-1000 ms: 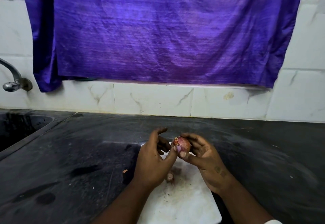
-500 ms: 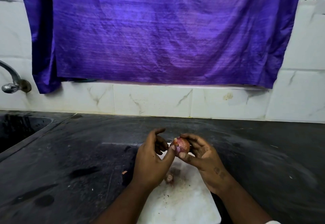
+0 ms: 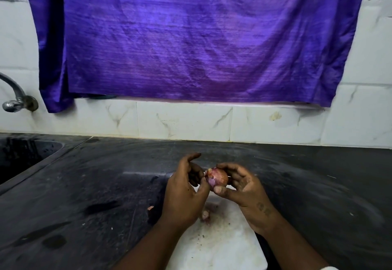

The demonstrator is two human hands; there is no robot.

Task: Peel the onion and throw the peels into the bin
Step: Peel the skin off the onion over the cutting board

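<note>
The small round reddish-purple onion (image 3: 216,178) is held above the white rectangular cutting board (image 3: 222,248), gripped between the curled fingers and thumb of the right hand (image 3: 244,191). The left hand (image 3: 182,194) pinches its papery end, forefinger raised clear.

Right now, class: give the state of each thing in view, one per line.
Small red onion: held up, skin partly on.
Right hand: grips the onion.
Left hand: thumb pinches its skin.
White chopping board: flat, peel-flecked.
Metal tap: no water showing.

Small reddish onion (image 3: 216,177), lower centre, above white rectangular board (image 3: 222,248) on dark stone counter (image 3: 106,185); sunken sink (image 3: 25,153) left.
</note>
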